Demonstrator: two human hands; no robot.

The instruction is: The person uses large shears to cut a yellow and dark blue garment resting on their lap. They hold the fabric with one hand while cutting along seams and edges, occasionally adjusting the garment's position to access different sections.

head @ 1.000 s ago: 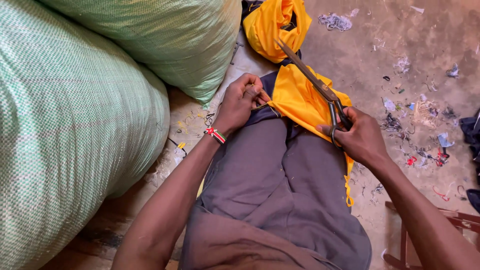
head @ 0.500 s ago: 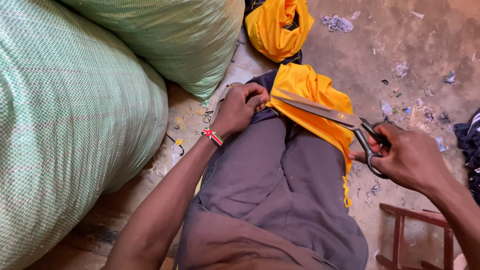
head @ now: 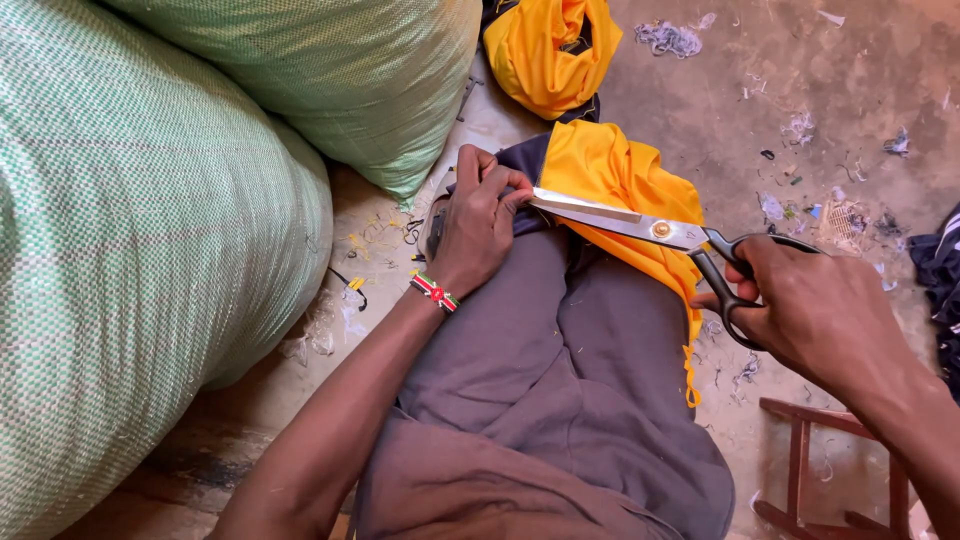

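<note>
A yellow cloth [head: 620, 190] with a dark blue part lies draped over my knees, on grey trousers [head: 570, 380]. My left hand [head: 480, 222] pinches the cloth's dark edge at the knee; a striped bead bracelet sits on that wrist. My right hand [head: 810, 305] grips the black handles of large tailor's scissors [head: 640, 225]. The steel blades lie nearly level across the yellow cloth, their tips pointing at my left fingers. The blades look almost together.
Two big green woven sacks [head: 150, 240] fill the left side and top. A second bundle of yellow cloth [head: 550, 50] lies on the ground beyond my knees. Fabric scraps litter the dirt floor [head: 830, 120]. A red wooden stool frame [head: 830, 470] stands at lower right.
The scissors have swung from pointing up and away to lying level, tips now at my left fingers. My right hand moved rightward, then back in a little.
</note>
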